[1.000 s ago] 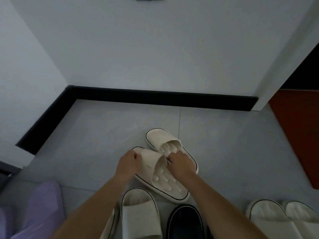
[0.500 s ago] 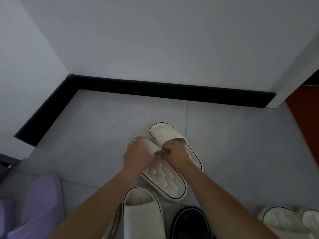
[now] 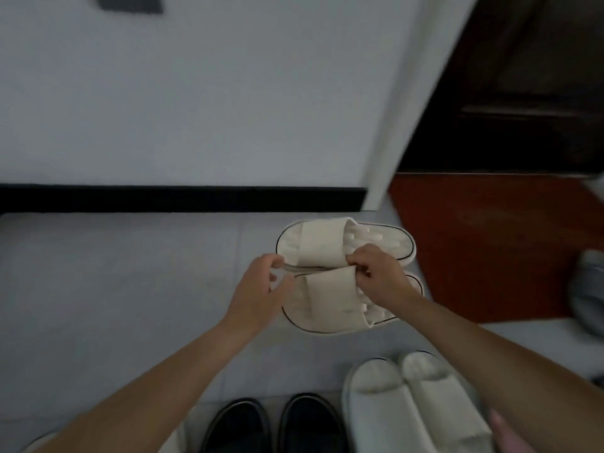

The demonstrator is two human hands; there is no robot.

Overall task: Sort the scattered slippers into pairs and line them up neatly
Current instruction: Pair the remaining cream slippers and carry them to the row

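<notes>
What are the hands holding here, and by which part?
The cream slipper pair: left hand pinches the meeting edges at the toe end, right hand at the straps.

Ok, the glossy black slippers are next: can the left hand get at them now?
Probably not yet: the left hand pinches the cream, black-trimmed slippers; nothing covers the black slippers otherwise.

A black baseboard point(image 3: 183, 199) runs along the pale wall point(image 3: 228, 93) above grey floor tiles point(image 3: 114, 273); a red-brown floor area point(image 3: 490, 243) lies beside the white door frame point(image 3: 415, 93)
</notes>
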